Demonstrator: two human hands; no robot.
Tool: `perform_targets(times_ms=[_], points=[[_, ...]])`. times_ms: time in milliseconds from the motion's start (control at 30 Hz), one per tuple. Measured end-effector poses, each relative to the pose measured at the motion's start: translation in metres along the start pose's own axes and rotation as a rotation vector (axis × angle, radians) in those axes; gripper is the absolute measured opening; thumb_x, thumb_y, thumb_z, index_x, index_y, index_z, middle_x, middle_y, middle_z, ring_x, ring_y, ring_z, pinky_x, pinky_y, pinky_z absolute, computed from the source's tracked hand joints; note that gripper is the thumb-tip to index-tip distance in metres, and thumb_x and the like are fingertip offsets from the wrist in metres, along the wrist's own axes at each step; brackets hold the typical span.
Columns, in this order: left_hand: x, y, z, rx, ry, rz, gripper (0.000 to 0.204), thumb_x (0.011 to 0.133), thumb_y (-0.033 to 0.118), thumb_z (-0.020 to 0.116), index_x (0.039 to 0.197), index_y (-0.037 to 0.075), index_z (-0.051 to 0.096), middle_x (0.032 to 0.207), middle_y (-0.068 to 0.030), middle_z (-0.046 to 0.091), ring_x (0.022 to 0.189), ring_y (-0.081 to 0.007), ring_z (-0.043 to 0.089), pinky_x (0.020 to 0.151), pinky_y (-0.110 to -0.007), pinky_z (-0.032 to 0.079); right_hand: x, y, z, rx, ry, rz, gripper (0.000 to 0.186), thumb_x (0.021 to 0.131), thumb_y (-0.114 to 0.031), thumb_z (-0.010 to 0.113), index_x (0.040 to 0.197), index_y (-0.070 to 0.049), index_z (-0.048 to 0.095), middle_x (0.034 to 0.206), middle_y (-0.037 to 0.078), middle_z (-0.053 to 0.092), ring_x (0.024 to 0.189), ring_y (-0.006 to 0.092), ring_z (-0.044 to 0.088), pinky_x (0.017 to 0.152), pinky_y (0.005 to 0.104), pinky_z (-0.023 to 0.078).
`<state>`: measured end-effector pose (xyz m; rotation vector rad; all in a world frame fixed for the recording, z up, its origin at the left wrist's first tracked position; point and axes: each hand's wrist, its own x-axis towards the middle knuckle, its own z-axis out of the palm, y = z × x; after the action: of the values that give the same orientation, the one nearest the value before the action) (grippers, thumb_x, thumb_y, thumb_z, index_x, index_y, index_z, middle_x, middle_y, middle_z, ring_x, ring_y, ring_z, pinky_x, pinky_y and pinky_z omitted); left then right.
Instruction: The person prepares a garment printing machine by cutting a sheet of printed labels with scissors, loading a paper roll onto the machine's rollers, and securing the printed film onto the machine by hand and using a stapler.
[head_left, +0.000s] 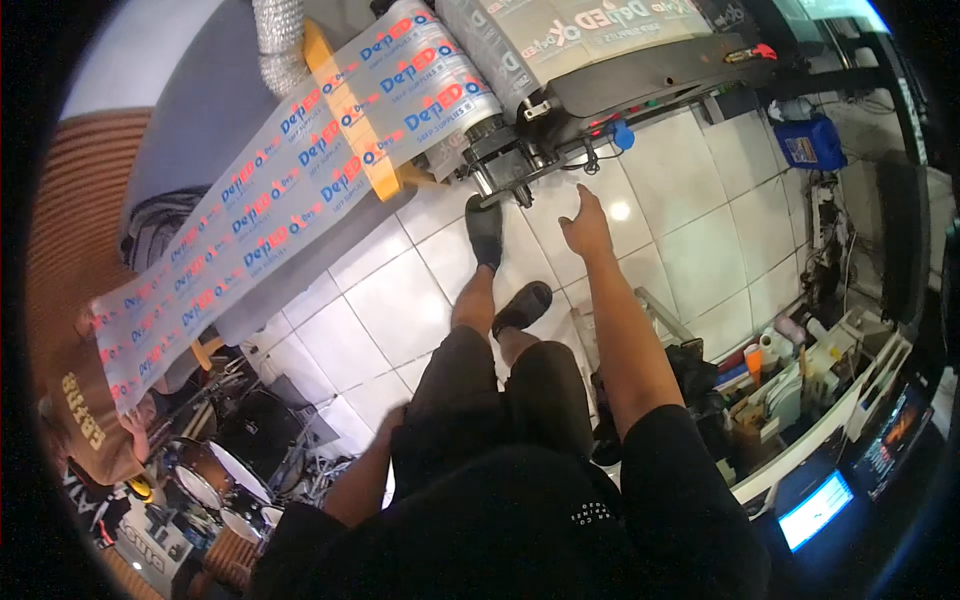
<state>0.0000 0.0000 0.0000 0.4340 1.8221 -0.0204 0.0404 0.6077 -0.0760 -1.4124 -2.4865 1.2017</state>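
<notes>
My right hand [588, 228] reaches forward above the tiled floor, thumb apart and a finger stretched out. Nothing shows in it. Just ahead of it are the roller end bracket [510, 165] of a large printing machine [640, 85] and a blue round knob [623, 135]. My left hand [393, 422] hangs beside my left thigh, its fingers mostly hidden. From a roll [455, 100] on the machine, a long printed translucent film [265, 190] with red and blue lettering stretches to the left, passing under a yellow bar [345, 105].
At the far left a person in a brown shirt [90, 420] has hands at the film's end. Drums [210, 475] stand lower left. A blue jug [808, 142] sits at right, above a cluttered bin [790, 385] of tools and bottles. A lit screen [815, 510] is lower right.
</notes>
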Motion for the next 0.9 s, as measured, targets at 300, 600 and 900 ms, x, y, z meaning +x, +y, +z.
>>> perform_targets(times_ms=[300,600,900], points=[[0.226,0.360,-0.136,-0.590,0.337,0.357,0.053,0.087,0.039,0.053,0.120,-0.002,0.050,0.109,-0.0187,0.059,0.100,-0.0248,0.057,0.086,-0.032,0.043,0.028,-0.025,0.002,0.176,0.027,-0.159,0.052,0.076,0.000,0.060,0.125,-0.006,0.044,0.116,0.019,0.055,0.100,0.0345,0.058,0.083,0.0377,0.047],[0.285,0.431,-0.134,-0.730,0.676,0.470,0.025,0.084,0.015,0.051,0.100,-0.005,0.050,0.091,-0.0294,0.059,0.090,-0.0449,0.056,0.075,-0.046,0.045,0.029,-0.046,0.016,-0.043,-0.017,-0.201,0.033,0.078,0.001,0.048,0.110,-0.002,0.045,0.108,0.022,0.056,0.094,0.0406,0.056,0.078,0.0464,0.046],[0.293,0.423,-0.158,-0.948,0.414,0.361,0.044,0.084,0.037,0.056,0.102,-0.004,0.058,0.089,-0.0211,0.065,0.084,-0.0329,0.063,0.075,-0.038,0.047,0.029,-0.050,0.018,-0.055,-0.014,-0.199,0.033,0.080,-0.009,0.056,0.110,-0.002,0.045,0.110,0.020,0.056,0.095,0.0394,0.056,0.079,0.0457,0.045]])
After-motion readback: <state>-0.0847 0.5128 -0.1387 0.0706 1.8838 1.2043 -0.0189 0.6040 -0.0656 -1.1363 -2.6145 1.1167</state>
